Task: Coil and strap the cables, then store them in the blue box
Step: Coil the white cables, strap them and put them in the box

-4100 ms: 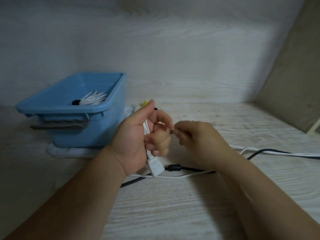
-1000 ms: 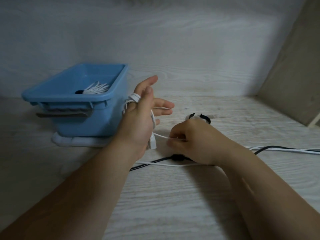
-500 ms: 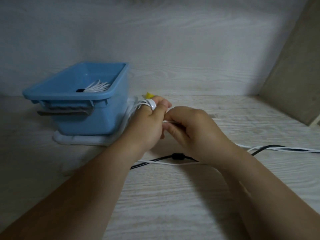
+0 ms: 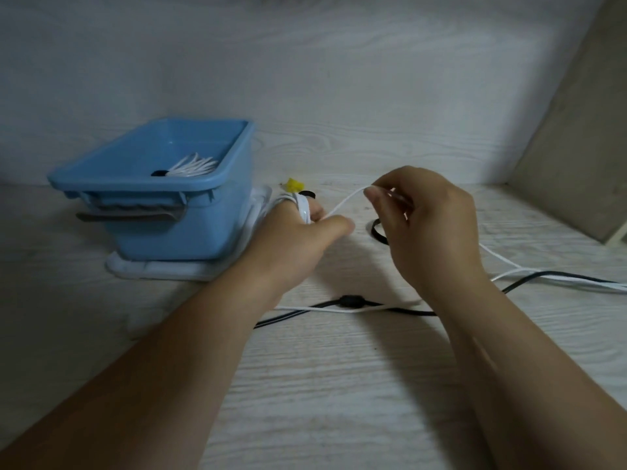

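The left hand (image 4: 295, 239), just right of the blue box (image 4: 135, 184), holds loops of white cable (image 4: 342, 203) wound round its fingers. Further right, the right hand (image 4: 431, 228) pinches the same cable's free length. A black cable (image 4: 346, 300) lies nearer, below both wrists.

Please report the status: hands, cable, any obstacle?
Left hand holds white cable loops wound on its fingers. Right hand pinches the free strand. Black cable lies loose below both wrists.

white cable (image 4: 303, 209): partly coiled, strand taut | black cable (image 4: 351, 301): loose, flat | blue box (image 4: 190, 228): upright, open
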